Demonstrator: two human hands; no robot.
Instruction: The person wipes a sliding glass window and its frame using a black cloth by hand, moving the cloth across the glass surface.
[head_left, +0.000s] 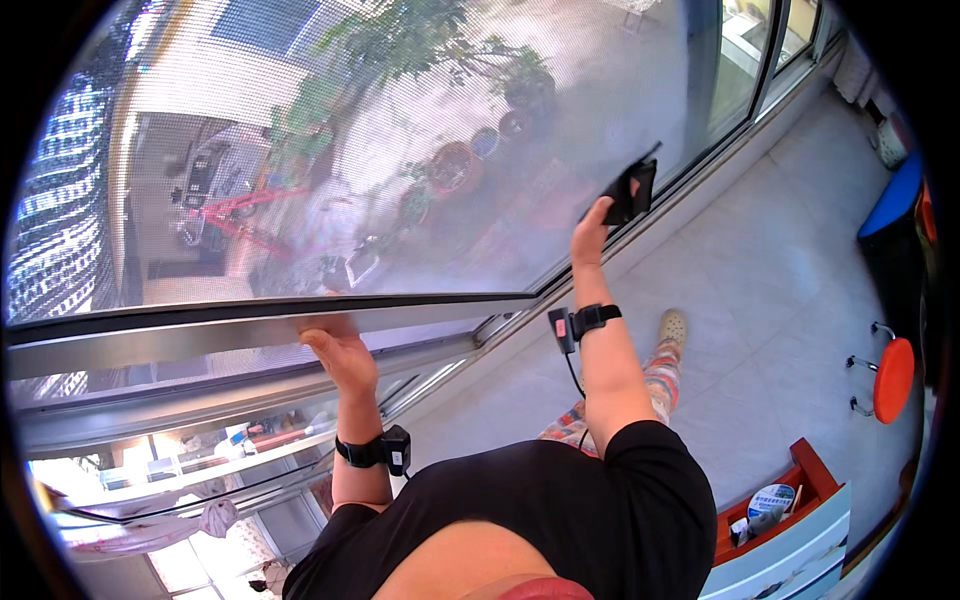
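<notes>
My left hand grips the aluminium frame of a mesh screen panel. Its thumb lies on the near face, and the fingers go behind the frame, mostly hidden. The fine mesh stretches away beyond that edge. Out to the right, my right hand is closed around a dark, flat object with a thin strip sticking up from it. What exactly it is I cannot tell. It is held close in front of the mesh, above the lower track; whether it touches the mesh is unclear.
Tiled floor lies to the right, with a red-topped stool on it. A red wooden drawer or box holding small items stands at lower right. Plants in pots and a red metal frame show through the mesh. Knotted fabric hangs at lower left.
</notes>
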